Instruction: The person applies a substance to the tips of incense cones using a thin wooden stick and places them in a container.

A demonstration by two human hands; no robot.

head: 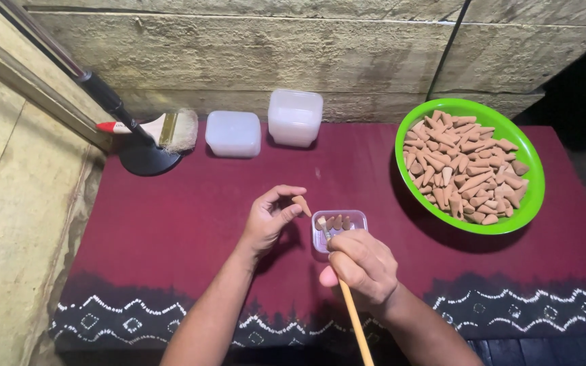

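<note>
Here the left hand point(269, 220) pinches a cone point(301, 205) between fingertips at frame centre; a loose pinch could drop it. The right hand point(364, 268), closed around a brush point(347, 298), could tip the tray point(339, 224).

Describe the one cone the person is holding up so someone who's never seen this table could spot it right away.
On the maroon cloth, look left of the green bowl heaped with tan cones, to the small clear box in the middle. Just left of that box, the left hand pinches a single cone between its fingertips. It is the only cone lifted in the air, outside both bowl and box.
</note>
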